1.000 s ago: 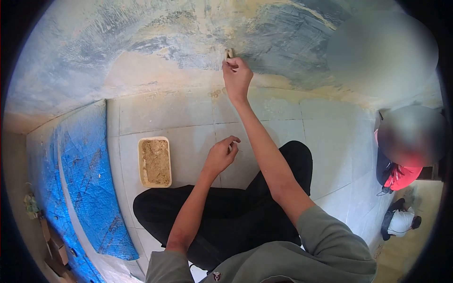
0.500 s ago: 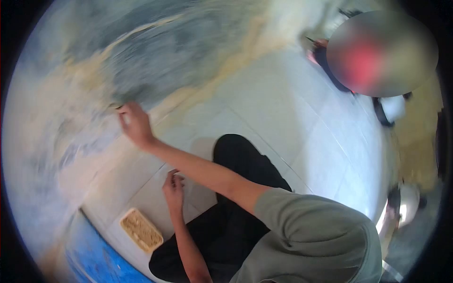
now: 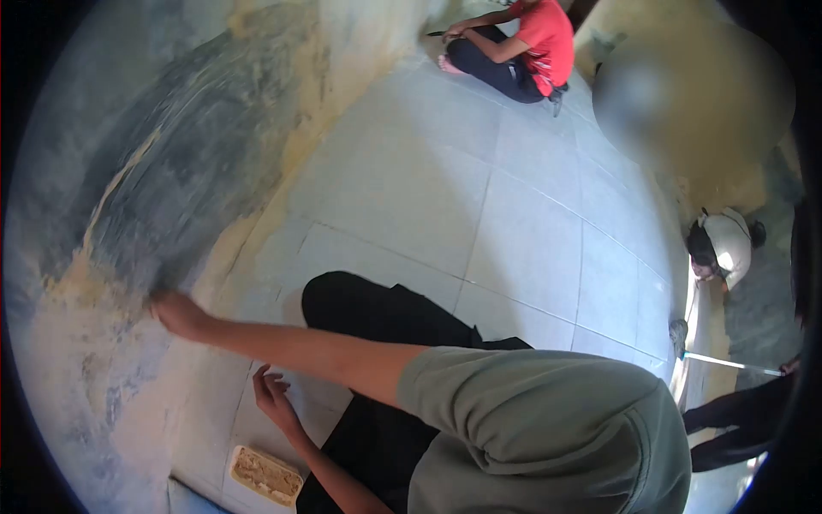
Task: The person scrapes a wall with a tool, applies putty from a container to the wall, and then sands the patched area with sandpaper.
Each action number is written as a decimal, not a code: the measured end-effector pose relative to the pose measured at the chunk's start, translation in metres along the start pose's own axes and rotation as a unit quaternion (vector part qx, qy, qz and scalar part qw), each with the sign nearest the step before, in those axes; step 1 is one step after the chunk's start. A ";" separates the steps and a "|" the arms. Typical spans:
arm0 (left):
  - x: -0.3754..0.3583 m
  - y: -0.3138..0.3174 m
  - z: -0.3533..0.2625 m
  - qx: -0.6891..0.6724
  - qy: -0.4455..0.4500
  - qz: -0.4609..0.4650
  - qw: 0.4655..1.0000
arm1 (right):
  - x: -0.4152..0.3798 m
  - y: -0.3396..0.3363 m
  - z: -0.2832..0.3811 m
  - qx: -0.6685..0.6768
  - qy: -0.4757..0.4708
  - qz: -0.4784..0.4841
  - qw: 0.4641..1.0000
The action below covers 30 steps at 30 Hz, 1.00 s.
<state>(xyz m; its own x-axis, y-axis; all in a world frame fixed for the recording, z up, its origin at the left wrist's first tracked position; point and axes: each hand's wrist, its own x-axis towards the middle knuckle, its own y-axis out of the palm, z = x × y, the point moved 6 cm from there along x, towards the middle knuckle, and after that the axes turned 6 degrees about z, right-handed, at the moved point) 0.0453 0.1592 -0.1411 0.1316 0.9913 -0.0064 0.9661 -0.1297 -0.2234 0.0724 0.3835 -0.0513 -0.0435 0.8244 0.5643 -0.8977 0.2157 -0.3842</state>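
Observation:
My right hand (image 3: 178, 313) is stretched out to the patchy wall (image 3: 94, 343), its fingers closed around something small and dark. Motion blur smears that thing, and I cannot tell what it is. Around the hand the wall shows bare grey and rough beige streaks. Below my right forearm, my left hand (image 3: 272, 391) hovers over the floor tiles close to my bent leg, fingers loosely curled and apart, holding nothing. Near my left forearm sits a small yellowish rectangular tub (image 3: 235, 467) with a beige, crumbly-looking material in it.
Pale floor tiles (image 3: 394, 188) stretch along the wall's foot. A person in red (image 3: 544, 43) sits at the far end. At right, a person in a light top (image 3: 728, 248) is bent low, and a pale pole (image 3: 732, 363) runs toward another person's hand. A bluish edge (image 3: 188, 499) shows at bottom left.
The view has swung, bringing the person in red into clear sight and most of the blue surface out of it. My right hand stays at the wall; my left hand remains low near my leg.

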 end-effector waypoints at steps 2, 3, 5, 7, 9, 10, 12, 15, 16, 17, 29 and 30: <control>0.000 -0.003 0.017 -0.004 0.000 0.028 1.000 | -0.025 0.026 0.005 0.058 -0.031 0.124 0.990; -0.002 -0.009 0.019 -0.001 -0.012 -0.010 1.000 | -0.041 0.031 0.013 0.035 -0.025 0.122 0.992; -0.008 -0.021 0.023 0.002 -0.021 -0.048 0.999 | -0.073 0.011 0.049 0.083 -0.032 0.092 0.992; -0.016 -0.040 0.033 -0.078 -0.041 -0.174 0.981 | -0.110 -0.002 0.065 0.109 -0.001 0.117 0.987; -0.021 -0.047 0.041 -0.084 -0.004 -0.186 0.979 | -0.139 -0.010 0.067 0.111 0.006 0.150 0.983; -0.022 -0.051 0.041 -0.084 0.028 -0.203 0.975 | -0.148 -0.013 0.066 0.115 0.003 0.154 0.981; -0.021 -0.051 0.038 -0.090 0.027 -0.191 0.977 | -0.150 -0.022 0.064 0.128 0.026 0.172 0.976; -0.021 -0.051 0.030 -0.109 0.006 -0.161 0.981 | -0.153 -0.040 0.064 0.151 0.078 0.225 0.959; -0.020 -0.052 0.029 -0.115 0.000 -0.151 0.982 | -0.156 -0.043 0.061 0.156 0.107 0.262 0.946; -0.019 -0.053 0.031 -0.112 0.005 -0.151 0.982 | -0.157 -0.047 0.059 0.169 0.124 0.280 0.937; 0.007 -0.038 0.021 -0.003 0.024 -0.078 0.997 | -0.172 -0.132 0.071 0.154 0.104 0.228 0.956; 0.010 -0.036 0.021 0.008 0.023 -0.065 0.998 | -0.172 -0.135 0.071 0.155 0.105 0.224 0.957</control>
<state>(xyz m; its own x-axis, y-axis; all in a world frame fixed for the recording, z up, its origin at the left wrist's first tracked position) 0.0073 0.1745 -0.1539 0.0154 0.9975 0.0693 0.9721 0.0013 -0.2344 0.1702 0.1756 -0.0440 -0.3939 0.8921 0.2215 -0.8979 -0.3219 -0.3002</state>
